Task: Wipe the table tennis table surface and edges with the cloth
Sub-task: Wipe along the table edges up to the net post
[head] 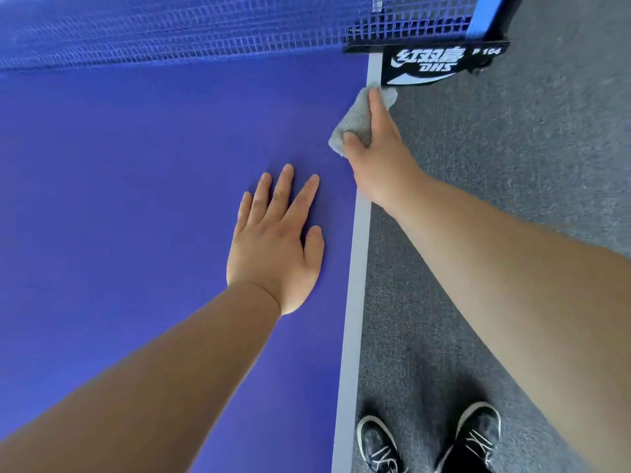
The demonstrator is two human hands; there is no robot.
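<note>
While the right hand (374, 145) grips a grey cloth (355, 126) on the table (136, 165) edge, hiding its middle, the left hand (275, 247) lies flat, fingers spread; the net clamp (426, 63), upper right, reads "DHS", "P 104".

One table tennis table (136, 199), one net (170, 29), one net clamp (426, 63), one grey cloth (355, 122), two hands: left hand (273, 247), right hand (379, 148); two shoes (379, 445)

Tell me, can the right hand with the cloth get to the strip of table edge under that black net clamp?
Probably not fully. The right hand presses the grey cloth on the white edge line right below the net clamp, which covers that strip.
</note>
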